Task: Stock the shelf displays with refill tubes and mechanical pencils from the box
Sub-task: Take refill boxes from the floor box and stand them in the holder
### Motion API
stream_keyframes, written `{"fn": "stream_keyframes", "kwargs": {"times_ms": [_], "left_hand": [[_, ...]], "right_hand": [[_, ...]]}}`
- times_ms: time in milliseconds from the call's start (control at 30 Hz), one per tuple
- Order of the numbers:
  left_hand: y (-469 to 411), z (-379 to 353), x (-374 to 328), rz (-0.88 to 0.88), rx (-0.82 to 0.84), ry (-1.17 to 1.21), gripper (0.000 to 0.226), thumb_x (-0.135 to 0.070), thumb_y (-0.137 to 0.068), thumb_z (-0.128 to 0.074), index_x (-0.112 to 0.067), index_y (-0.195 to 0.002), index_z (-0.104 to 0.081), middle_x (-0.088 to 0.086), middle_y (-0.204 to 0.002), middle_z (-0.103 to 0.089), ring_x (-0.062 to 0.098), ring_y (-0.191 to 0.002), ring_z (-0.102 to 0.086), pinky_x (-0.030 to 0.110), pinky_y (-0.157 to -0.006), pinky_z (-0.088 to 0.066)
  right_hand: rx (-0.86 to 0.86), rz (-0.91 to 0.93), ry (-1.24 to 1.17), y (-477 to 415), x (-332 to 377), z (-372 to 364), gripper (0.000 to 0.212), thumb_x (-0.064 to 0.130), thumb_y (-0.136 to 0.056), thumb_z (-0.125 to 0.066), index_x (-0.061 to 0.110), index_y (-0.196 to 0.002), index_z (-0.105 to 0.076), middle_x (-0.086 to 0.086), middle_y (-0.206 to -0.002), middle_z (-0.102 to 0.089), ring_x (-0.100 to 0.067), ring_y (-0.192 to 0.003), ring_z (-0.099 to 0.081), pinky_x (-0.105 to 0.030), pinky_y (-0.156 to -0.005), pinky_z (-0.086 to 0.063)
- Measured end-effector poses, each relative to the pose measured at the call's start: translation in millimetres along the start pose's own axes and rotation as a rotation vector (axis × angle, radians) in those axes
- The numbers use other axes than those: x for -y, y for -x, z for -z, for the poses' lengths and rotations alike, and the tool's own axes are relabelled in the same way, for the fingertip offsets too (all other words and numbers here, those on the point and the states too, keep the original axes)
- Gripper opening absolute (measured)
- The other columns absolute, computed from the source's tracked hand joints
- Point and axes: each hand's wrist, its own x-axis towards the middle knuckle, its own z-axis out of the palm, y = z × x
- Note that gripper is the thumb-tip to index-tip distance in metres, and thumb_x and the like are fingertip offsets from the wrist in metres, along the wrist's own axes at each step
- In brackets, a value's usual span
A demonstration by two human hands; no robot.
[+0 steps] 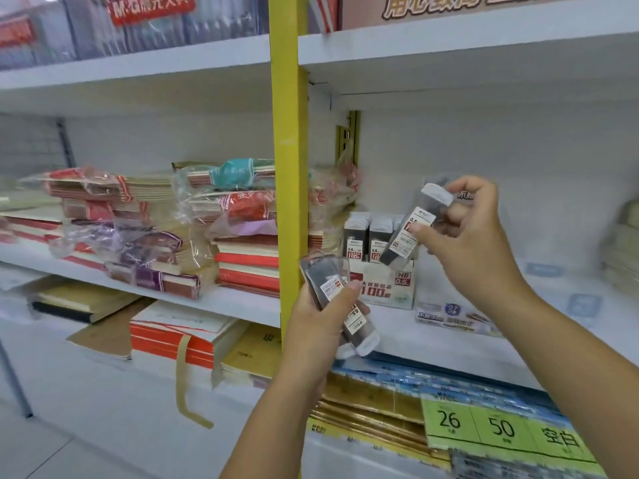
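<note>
Presently, left hand: fingers curled round a small stack of refill tubes, low before the yellow post.
Right hand: pinches one tilted refill tube just above the display box.
Display box: stands on the white shelf, upright tubes inside.
Left bay: wrapped notebooks stacked.

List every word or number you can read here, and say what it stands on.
"M&G": red sign, top left; the rest is blurred.
"26", "50", "空白": green card.
"HB 0.5", "100": display box.
"0.5": refill tube in the right hand.
Too blurred or cut off: top banner, blue box, small print on the left hand's refill tubes.
</note>
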Motion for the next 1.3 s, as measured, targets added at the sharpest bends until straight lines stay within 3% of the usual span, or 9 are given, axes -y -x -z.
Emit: {"fn": "stream_keyframes", "kwargs": {"times_ms": [200, 500, 700, 767, 833, 933, 1033, 1167, 1300], "left_hand": [[-7, 5, 1, -0.047, -0.012, 0.007, 0.012, -0.037, -0.089, -0.071, -0.048, -0.085, -0.068, -0.004, -0.086, -0.078, 0.012, -0.079, -0.075, 0.022, -0.062, -0.058], [-11, 9, 4, -0.056, -0.008, 0.009, 0.014, -0.035, -0.09, -0.071, -0.047, -0.083, -0.067, -0.001, -0.086, -0.078, 0.013, -0.076, -0.075, 0.018, -0.058, -0.056], [-9, 9, 2, -0.021, 0.003, 0.004, 0.009, -0.032, -0.088, -0.073, -0.04, -0.088, -0.068, 0.0, -0.087, -0.079, 0.014, -0.079, -0.076, 0.021, -0.059, -0.057], [-8, 9, 0, -0.01, 0.005, 0.0, 0.009, -0.032, -0.088, -0.074, -0.039, -0.088, -0.069, 0.001, -0.087, -0.079, 0.013, -0.079, -0.076, 0.02, -0.058, -0.057], [-7, 8, -1, -0.003, 0.012, 0.004, 0.008, -0.032, -0.088, -0.074, -0.037, -0.088, -0.069, 0.002, -0.088, -0.079, 0.014, -0.08, -0.076, 0.021, -0.06, -0.058], [-6, 8, -2, 0.001, 0.022, -0.004, 0.01, -0.031, -0.086, -0.075, -0.039, -0.085, -0.07, 0.003, -0.089, -0.078, 0.017, -0.082, -0.076, 0.026, -0.064, -0.059], [-3, 7, -3, -0.002, 0.029, 0.014, 0.014, -0.031, -0.083, -0.078, -0.035, -0.094, -0.071, 0.006, -0.096, -0.078, 0.024, -0.087, -0.076, 0.031, -0.065, -0.06], [2, 7, -5, -0.002, 0.06, 0.04, 0.041, -0.041, -0.066, -0.084, -0.027, -0.103, -0.07, 0.008, -0.1, -0.077, 0.025, -0.086, -0.076, 0.035, -0.066, -0.06], [4, 11, -6, -0.019, 0.084, -0.033, 0.057, -0.056, -0.059, -0.082, -0.027, -0.107, -0.069, 0.006, -0.089, -0.076, 0.014, -0.063, -0.068, 0.029, -0.055, -0.055]], "right_hand": [[0.084, 0.176, 0.348, -26, -12, -19, 0.048, 0.013, -0.085, -0.071, 0.036, -0.103, -0.033, 0.005, -0.086, -0.067, -0.011, -0.075, -0.066, -0.043, -0.07, -0.057], [0.216, 0.148, 0.57, -40, -38, -30, 0.052, 0.02, -0.08, -0.076, 0.041, -0.099, -0.032, 0.009, -0.08, -0.062, -0.01, -0.073, -0.062, -0.033, -0.064, -0.052], [0.184, 0.118, 0.851, -36, -47, -30, 0.034, 0.031, -0.085, -0.069, 0.026, -0.117, -0.06, 0.005, -0.105, -0.05, -0.018, -0.111, -0.041, -0.03, -0.086, -0.035], [0.098, 0.157, 0.789, -23, -39, -28, 0.029, 0.028, -0.089, -0.064, 0.023, -0.117, -0.062, 0.007, -0.1, -0.047, -0.015, -0.105, -0.04, -0.024, -0.082, -0.028], [0.112, 0.146, 0.606, 0, -28, -25, 0.017, 0.03, -0.09, -0.06, 0.029, -0.106, -0.064, 0.014, -0.091, -0.053, -0.008, -0.09, -0.048, -0.02, -0.075, -0.034], [0.337, -0.072, 0.268, 35, -10, -23, 0.012, 0.05, -0.08, -0.059, 0.04, -0.087, -0.06, 0.016, -0.082, -0.063, -0.002, -0.073, -0.059, -0.014, -0.063, -0.045], [0.602, -0.251, 0.267, 56, -3, -28, 0.035, 0.063, -0.066, -0.07, 0.043, -0.087, -0.051, 0.017, -0.083, -0.067, 0.001, -0.065, -0.062, -0.014, -0.056, -0.046], [0.579, -0.367, 0.109, 66, -7, -30, 0.029, 0.027, -0.077, -0.079, 0.028, -0.092, -0.054, 0.004, -0.076, -0.069, -0.008, -0.061, -0.067, -0.015, -0.05, -0.045], [0.416, -0.399, -0.003, 55, -5, -15, 0.016, 0.017, -0.08, -0.075, 0.023, -0.091, -0.065, -0.003, -0.079, -0.071, -0.015, -0.068, -0.069, -0.026, -0.061, -0.056]]}}
